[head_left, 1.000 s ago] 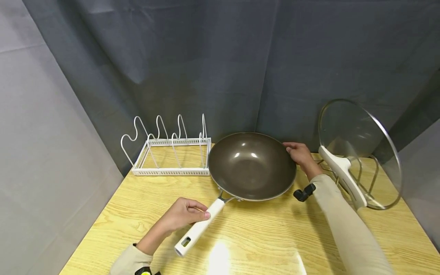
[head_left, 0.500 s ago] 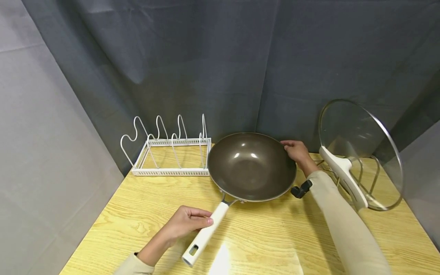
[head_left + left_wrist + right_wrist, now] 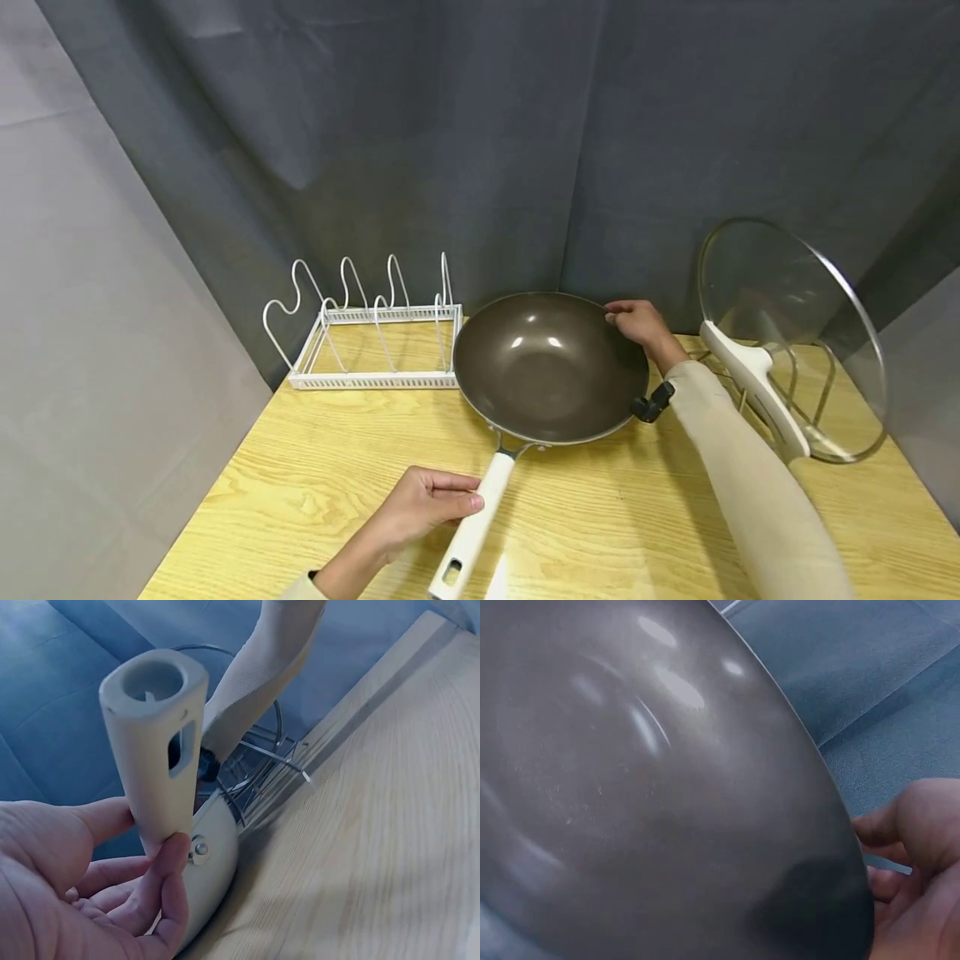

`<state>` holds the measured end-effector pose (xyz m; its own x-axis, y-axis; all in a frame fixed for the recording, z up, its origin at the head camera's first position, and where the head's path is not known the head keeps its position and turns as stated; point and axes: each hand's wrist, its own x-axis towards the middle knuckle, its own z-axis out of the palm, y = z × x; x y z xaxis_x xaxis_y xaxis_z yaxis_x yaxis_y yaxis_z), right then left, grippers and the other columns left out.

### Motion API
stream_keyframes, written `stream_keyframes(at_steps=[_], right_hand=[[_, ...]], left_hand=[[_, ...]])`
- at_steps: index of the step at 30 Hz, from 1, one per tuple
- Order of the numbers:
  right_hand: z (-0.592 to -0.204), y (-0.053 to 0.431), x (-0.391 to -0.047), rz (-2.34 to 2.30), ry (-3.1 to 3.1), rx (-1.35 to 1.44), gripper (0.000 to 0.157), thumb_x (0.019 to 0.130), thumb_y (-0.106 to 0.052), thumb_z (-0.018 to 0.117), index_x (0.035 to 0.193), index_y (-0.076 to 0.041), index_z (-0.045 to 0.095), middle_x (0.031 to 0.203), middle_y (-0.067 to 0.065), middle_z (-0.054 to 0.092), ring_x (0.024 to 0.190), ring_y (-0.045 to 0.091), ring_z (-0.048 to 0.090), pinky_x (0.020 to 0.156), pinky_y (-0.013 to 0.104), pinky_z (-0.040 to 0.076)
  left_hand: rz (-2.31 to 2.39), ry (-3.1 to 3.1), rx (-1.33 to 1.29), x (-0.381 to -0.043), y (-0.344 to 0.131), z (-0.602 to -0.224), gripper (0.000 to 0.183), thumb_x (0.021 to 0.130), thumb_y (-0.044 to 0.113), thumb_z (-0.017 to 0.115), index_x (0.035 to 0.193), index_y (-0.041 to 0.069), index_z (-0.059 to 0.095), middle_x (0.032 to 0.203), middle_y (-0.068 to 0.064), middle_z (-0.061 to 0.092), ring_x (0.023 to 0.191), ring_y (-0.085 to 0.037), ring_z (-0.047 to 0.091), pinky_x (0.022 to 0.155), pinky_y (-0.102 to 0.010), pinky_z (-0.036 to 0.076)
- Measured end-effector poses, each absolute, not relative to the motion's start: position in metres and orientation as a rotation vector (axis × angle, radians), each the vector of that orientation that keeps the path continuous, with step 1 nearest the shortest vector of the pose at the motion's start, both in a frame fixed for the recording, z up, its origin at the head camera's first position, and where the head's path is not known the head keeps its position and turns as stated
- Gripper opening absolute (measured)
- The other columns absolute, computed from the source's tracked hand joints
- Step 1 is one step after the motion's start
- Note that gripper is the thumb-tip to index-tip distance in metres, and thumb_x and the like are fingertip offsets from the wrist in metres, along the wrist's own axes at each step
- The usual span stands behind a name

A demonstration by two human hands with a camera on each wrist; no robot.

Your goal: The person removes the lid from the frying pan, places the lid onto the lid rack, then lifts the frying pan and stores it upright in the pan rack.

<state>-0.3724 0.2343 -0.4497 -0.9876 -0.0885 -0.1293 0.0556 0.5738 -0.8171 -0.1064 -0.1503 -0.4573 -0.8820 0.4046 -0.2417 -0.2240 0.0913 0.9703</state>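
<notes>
A brown-lined wok [image 3: 551, 367] with a long cream handle [image 3: 483, 512] sits on the wooden table, its handle pointing toward me. My left hand [image 3: 431, 508] pinches that handle between thumb and fingers from the left side. In the left wrist view, the handle's hollow end and hanging slot face the camera, above the gripping fingers. At the far right rim, my right hand [image 3: 641, 327] holds the wok's edge. Seen from the right wrist, its fingers [image 3: 885, 829] curl at the rim, and part of them is hidden behind it.
A white wire rack [image 3: 375, 381] with upright loops stands left of the wok, right beside its rim. To the right, a glass lid [image 3: 810, 292] with a cream handle leans upright in a metal wire stand [image 3: 821, 379]. Grey curtains [image 3: 450, 150] close off the back.
The wok's handle has swung to the right and toward me, with the left hand following it. The right hand has slid slightly leftward along the rim. Rack and lid stay put.
</notes>
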Motion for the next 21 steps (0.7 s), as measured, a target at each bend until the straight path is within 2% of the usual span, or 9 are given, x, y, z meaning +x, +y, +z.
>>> stream_keyframes(at_steps=[6, 13, 21], right_hand=[[-0.443, 0.234, -0.380, -1.340, 2.608, -0.100, 0.049, 0.107, -0.019, 0.049, 0.151, 0.002, 0.045, 0.157, 0.027, 0.039, 0.146, 0.046, 0.032, 0.117, 0.058, 0.030], [-0.440, 0.232, -0.388, -1.283, 2.597, -0.155, 0.051, 0.106, -0.022, 0.052, 0.151, 0.002, 0.045, 0.159, 0.026, 0.036, 0.146, 0.045, 0.032, 0.117, 0.057, 0.030], [-0.438, 0.228, -0.397, -1.213, 2.584, -0.171, 0.058, 0.104, -0.028, 0.055, 0.154, -0.001, 0.042, 0.161, 0.025, 0.033, 0.148, 0.045, 0.029, 0.118, 0.059, 0.028]], left_hand=[[1.855, 1.891, 0.183, -0.101, -0.141, -0.458, 0.043, 0.094, 0.019, 0.075, 0.126, -0.008, 0.066, 0.111, -0.018, 0.075, 0.098, -0.023, 0.074, 0.084, -0.034, 0.060], [1.887, 1.854, 0.147, -0.093, -0.130, -0.460, 0.043, 0.093, 0.017, 0.077, 0.127, -0.006, 0.067, 0.112, -0.017, 0.075, 0.101, -0.023, 0.074, 0.087, -0.035, 0.059], [1.885, 1.793, 0.150, -0.086, -0.115, -0.463, 0.045, 0.093, 0.013, 0.075, 0.133, -0.005, 0.063, 0.126, -0.020, 0.069, 0.114, -0.029, 0.069, 0.094, -0.034, 0.056]])
